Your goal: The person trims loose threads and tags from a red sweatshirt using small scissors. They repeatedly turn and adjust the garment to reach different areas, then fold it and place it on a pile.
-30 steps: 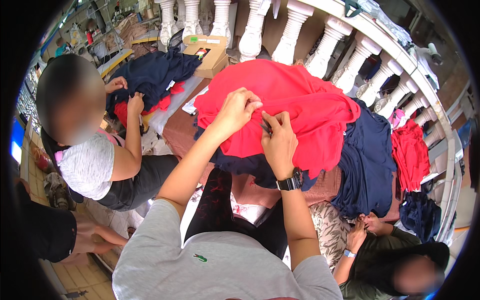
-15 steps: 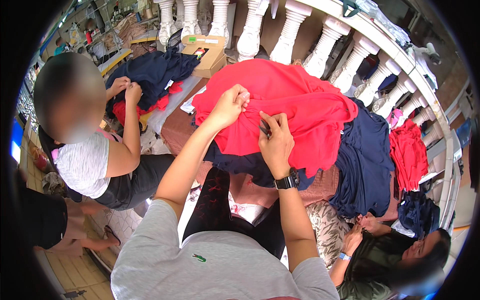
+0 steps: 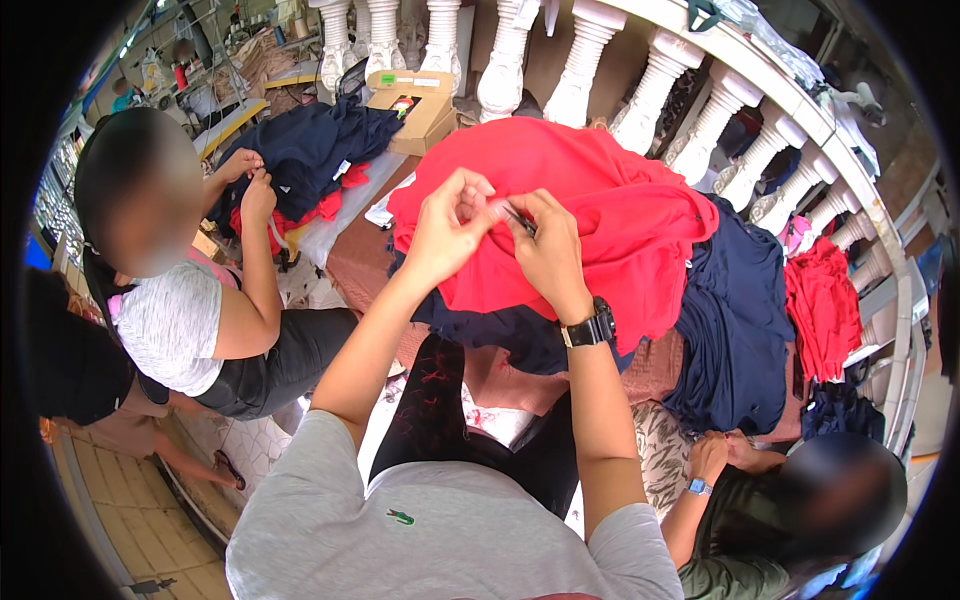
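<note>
A big red cloth garment [image 3: 620,235] lies heaped in front of me on dark navy cloth [image 3: 500,330]. Over its near left part, my left hand [image 3: 455,228] is closed, thumb stretched toward the right hand and fingers curled; whatever it pinches is too small to make out. My right hand [image 3: 548,250], with a black watch [image 3: 590,325] on its wrist, grips small dark thread snips [image 3: 520,221]. Their tip meets the left thumb, just above the red cloth. Most of the snips is hidden by my right fingers.
At left, a person [image 3: 235,290] handles navy cloth [image 3: 310,150] near an open cardboard box [image 3: 415,110]. Another person [image 3: 720,490] works at lower right. More navy cloth [image 3: 735,320] and red cloth [image 3: 822,300] hang at right. White balusters [image 3: 575,65] line the far side.
My hands have come together: the left thumb now meets the snips' tip. The left hand has left the cloth fold it pinched, and the right hand has moved slightly up and left.
</note>
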Motion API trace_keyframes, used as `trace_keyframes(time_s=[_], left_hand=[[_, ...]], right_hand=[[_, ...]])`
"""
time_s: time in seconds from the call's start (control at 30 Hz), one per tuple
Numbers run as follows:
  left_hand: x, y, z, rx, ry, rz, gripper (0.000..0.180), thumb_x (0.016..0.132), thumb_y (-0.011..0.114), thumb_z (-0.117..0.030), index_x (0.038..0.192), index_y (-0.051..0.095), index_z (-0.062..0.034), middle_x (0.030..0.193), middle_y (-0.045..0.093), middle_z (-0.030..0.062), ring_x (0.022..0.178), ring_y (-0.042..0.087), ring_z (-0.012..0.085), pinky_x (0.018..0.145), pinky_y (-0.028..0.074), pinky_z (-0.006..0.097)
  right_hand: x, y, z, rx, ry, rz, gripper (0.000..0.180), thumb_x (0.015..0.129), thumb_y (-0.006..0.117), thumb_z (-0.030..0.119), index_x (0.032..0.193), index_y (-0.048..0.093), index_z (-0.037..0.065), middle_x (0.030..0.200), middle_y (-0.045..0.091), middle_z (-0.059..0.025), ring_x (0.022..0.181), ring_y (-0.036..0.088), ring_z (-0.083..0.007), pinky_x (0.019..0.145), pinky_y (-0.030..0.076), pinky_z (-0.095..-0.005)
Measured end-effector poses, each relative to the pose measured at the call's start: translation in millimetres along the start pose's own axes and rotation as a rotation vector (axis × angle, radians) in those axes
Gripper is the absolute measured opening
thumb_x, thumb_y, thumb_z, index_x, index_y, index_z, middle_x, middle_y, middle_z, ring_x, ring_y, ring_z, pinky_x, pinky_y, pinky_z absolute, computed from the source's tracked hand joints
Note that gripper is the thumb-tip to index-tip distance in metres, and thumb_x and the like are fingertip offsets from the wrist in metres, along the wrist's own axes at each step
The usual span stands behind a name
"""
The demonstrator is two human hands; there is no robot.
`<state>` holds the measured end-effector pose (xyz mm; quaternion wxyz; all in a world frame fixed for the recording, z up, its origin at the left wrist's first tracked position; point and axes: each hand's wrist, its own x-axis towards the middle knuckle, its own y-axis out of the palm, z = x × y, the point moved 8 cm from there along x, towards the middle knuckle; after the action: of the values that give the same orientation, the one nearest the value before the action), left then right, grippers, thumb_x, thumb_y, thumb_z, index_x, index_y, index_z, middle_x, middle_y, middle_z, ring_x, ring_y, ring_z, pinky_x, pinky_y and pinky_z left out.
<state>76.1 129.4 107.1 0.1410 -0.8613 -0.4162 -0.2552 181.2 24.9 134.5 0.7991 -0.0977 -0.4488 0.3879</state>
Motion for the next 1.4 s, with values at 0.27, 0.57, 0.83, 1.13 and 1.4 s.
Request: trace_keyframes(time_s=[0.27,0.57,0.83,1.13,1.4], left_hand=[[-17,-8,-23,0.479,0.215,-0.138,0.014,0.084,0.077,0.000,0.093,0.067,0.0031,0.081,0.057,0.0090,0.068,0.060,0.0186,0.064,0.050,0.030],[-29,-7,-32,0.427,0.145,-0.180,0.007,0.093,0.068,0.000,0.090,0.063,0.0043,0.081,0.065,0.0104,0.069,0.065,0.0154,0.065,0.052,0.029],[-33,-4,-20,0.169,-0.027,-0.255,0.010,0.100,0.061,-0.004,0.095,0.060,0.0052,0.083,0.072,0.0134,0.073,0.071,0.0160,0.069,0.059,0.029],[-21,6,29,-0.448,-0.166,0.004,0.009,0.103,0.057,-0.008,0.105,0.059,0.0010,0.121,0.067,0.0164,0.111,0.067,0.0224,0.098,0.057,0.037],[-30,8,17,-0.413,-0.156,0.061,0.016,0.103,0.061,-0.017,0.108,0.061,-0.0010,0.126,0.065,0.0156,0.116,0.065,0.0231,0.101,0.055,0.039]], right_hand=[[4,3,-6,-0.002,0.018,-0.045,0.015,0.087,0.064,0.000,0.102,0.066,0.000,0.095,0.062,-0.0160,0.086,0.064,-0.0384,0.071,0.050,-0.0454],[7,2,3,-0.082,0.033,-0.024,0.013,0.087,0.063,0.001,0.100,0.064,0.000,0.097,0.058,-0.0165,0.086,0.063,-0.0394,0.071,0.050,-0.0467],[1,-1,17,-0.186,0.026,-0.035,0.010,0.089,0.064,0.003,0.098,0.062,0.001,0.102,0.057,-0.0159,0.083,0.064,-0.0399,0.069,0.051,-0.0475],[-15,-35,44,0.001,-0.209,-0.379,0.017,0.097,0.062,0.006,0.112,0.066,-0.001,0.096,0.057,-0.0160,0.087,0.061,-0.0288,0.077,0.049,-0.0396],[-62,36,-15,0.537,0.496,-0.025,0.046,0.110,0.040,0.036,0.091,0.057,-0.002,0.071,0.050,-0.0093,0.068,0.046,-0.0141,0.065,0.040,-0.0348]])
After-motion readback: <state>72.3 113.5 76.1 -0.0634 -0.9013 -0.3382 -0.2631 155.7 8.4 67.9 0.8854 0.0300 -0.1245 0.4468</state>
